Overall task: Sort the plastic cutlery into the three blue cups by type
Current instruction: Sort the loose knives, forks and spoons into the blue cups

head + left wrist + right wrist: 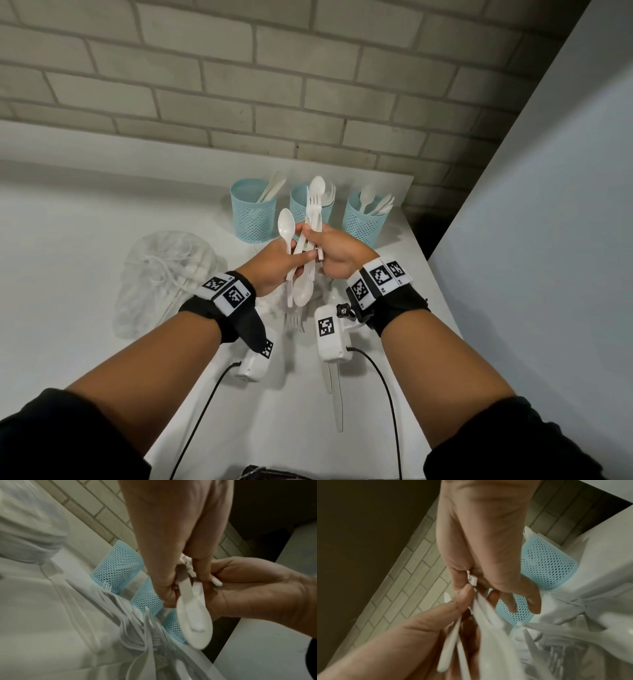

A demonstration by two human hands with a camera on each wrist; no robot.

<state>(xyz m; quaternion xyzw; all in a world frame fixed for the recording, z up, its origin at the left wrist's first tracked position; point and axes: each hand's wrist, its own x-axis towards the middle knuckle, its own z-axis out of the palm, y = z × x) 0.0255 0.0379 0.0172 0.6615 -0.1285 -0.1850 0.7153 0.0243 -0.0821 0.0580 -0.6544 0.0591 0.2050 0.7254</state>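
Note:
Three blue mesh cups stand in a row near the wall: the left cup (253,212) with knife-like pieces, the middle cup (298,207) with forks, the right cup (363,219) with spoons. Both hands meet above the table in front of them. My left hand (291,255) holds a fanned bundle of white cutlery, one spoon (286,226) bowl up and another spoon (303,291) bowl down. My right hand (317,240) grips an upright bunch (315,202) of a spoon and a fork, their handle ends (471,580) showing at its fingers.
Loose forks (294,320) and a knife (337,404) lie on the white table (85,240) under my wrists. A crumpled clear plastic bag (164,274) sits to the left. The table's right edge (435,281) drops beside a grey wall. The brick wall is behind the cups.

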